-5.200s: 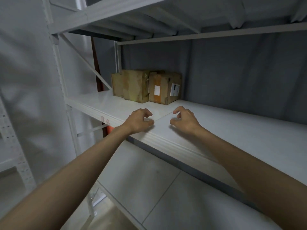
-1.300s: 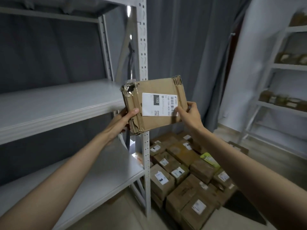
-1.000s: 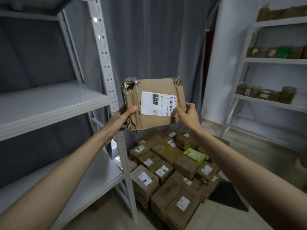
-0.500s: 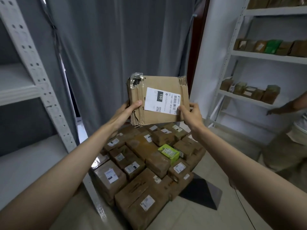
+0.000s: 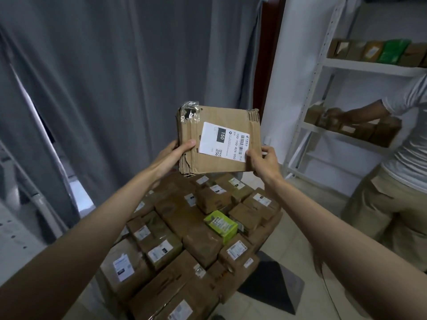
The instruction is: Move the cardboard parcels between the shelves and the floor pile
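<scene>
I hold a flat, worn cardboard parcel [image 5: 208, 125] with a white "150" shipping label up in front of me. My left hand [image 5: 173, 155] grips its lower left edge, thumb on the front face. My right hand [image 5: 262, 161] grips its lower right corner, thumb on the label. Below it on the floor lies the pile of cardboard parcels [image 5: 184, 239], several with white labels, and one bright green box [image 5: 220, 222] among them.
A grey curtain [image 5: 115, 77] hangs behind the pile. A white shelf rack [image 5: 360, 65] with parcels stands at the right, where another person [image 5: 399, 172] reaches into it. The rack post [image 5: 39, 199] of my shelf is at the lower left. A dark mat [image 5: 275, 285] lies on the tiled floor.
I have turned right, away from my shelf, with the parcel held in both hands. The floor pile now lies straight below it, and the other person has come further into view.
</scene>
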